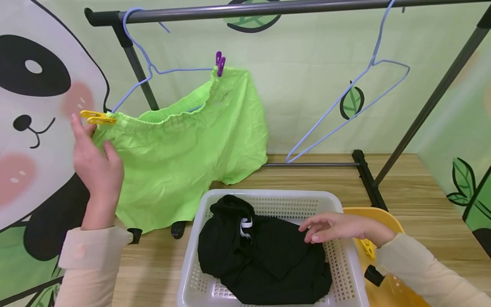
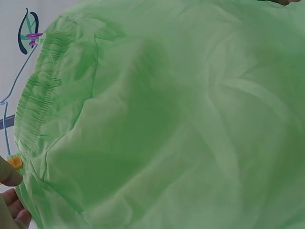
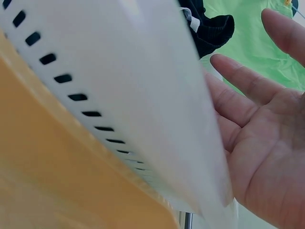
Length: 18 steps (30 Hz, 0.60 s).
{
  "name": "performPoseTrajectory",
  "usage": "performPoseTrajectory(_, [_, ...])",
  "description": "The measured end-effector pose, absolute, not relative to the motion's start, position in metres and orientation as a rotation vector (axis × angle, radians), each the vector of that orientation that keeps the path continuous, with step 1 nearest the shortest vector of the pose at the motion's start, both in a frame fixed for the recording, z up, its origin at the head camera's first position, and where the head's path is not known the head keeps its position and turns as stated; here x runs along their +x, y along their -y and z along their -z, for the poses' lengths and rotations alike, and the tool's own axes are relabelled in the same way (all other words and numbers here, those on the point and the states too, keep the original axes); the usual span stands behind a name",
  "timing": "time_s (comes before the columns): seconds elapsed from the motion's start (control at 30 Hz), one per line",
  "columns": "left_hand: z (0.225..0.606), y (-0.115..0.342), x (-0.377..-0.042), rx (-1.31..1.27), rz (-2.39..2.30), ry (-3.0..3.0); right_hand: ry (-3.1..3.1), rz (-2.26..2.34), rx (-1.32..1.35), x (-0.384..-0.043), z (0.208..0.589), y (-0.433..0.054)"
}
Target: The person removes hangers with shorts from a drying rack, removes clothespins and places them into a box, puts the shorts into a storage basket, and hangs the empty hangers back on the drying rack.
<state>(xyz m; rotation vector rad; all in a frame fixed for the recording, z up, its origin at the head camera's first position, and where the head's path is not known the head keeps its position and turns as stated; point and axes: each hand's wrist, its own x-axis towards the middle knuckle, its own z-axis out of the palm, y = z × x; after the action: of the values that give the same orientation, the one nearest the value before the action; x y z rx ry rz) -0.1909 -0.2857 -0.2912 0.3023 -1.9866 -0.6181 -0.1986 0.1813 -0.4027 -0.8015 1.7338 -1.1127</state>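
Left hand (image 1: 99,166), left of frame: fingers spread beside the yellow clip (image 1: 98,118), contact not determinable; right hand (image 1: 337,228), lower right: fingers loosely parted above the black garment (image 1: 272,260), gripping nothing. Green shorts (image 1: 180,157) hang left of centre, clipped to the left hanger (image 1: 150,70) by the yellow clip and a purple clip (image 1: 220,64); hanging of this item judged practically complete. Judged outstanding: the black garment, lying in the white basket (image 1: 268,193) at bottom centre, with the right hanger (image 1: 330,111) bare at upper right
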Motion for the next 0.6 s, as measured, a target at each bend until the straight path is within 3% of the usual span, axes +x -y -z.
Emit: performPoseTrajectory(0.6, [0.304, 0.290, -0.197, 0.253, 0.532, 1.835, -1.741, 1.119, -0.786, -0.198, 0.402, -0.181])
